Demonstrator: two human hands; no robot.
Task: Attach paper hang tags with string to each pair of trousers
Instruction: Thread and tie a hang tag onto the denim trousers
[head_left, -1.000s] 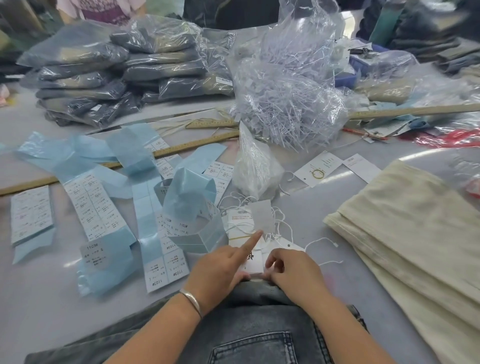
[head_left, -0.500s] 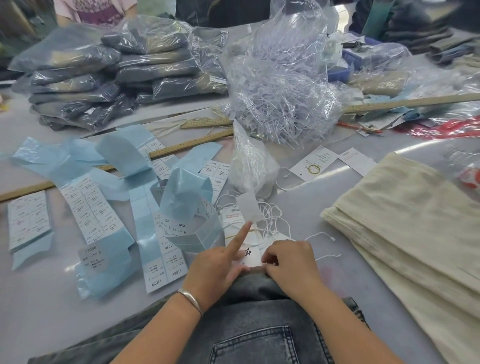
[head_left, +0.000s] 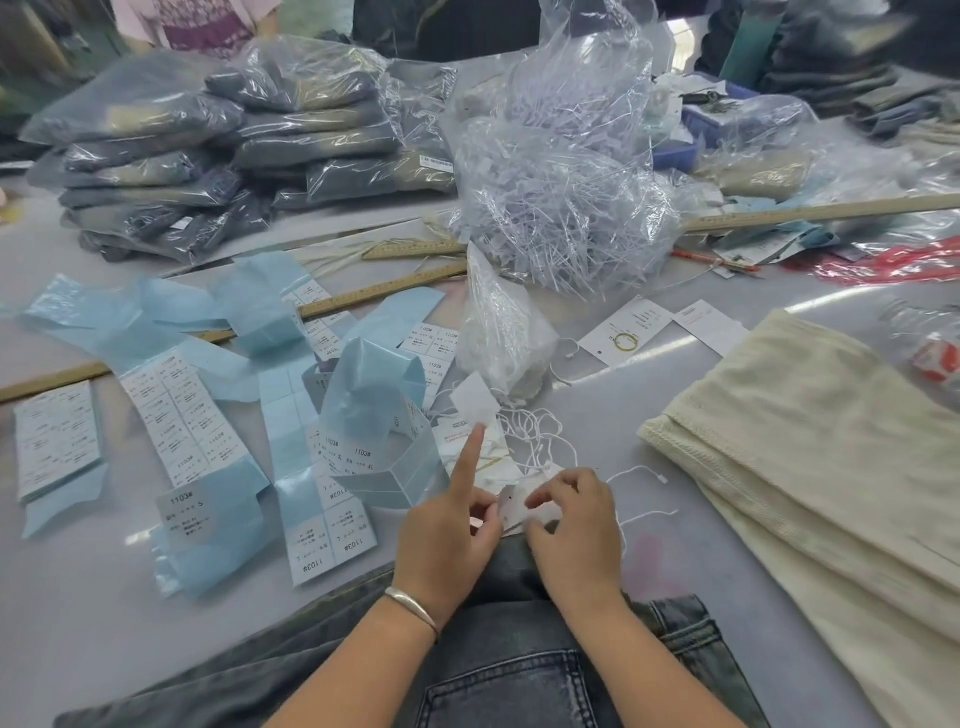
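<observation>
A: One pair, grey denim trousers (head_left: 498, 670), near table edge. Tag?
B: Not yet tied. Left hand (head_left: 447, 540), right hand (head_left: 574, 530) pinching hang tag (head_left: 511, 506) at waistband.
A: Outstanding?
B: Cream trousers (head_left: 810, 441), untagged.

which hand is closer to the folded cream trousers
Right. The right hand works at the hang tag with bare table between it and the cream trousers; the left hand sits farther off, beyond the right.
</observation>
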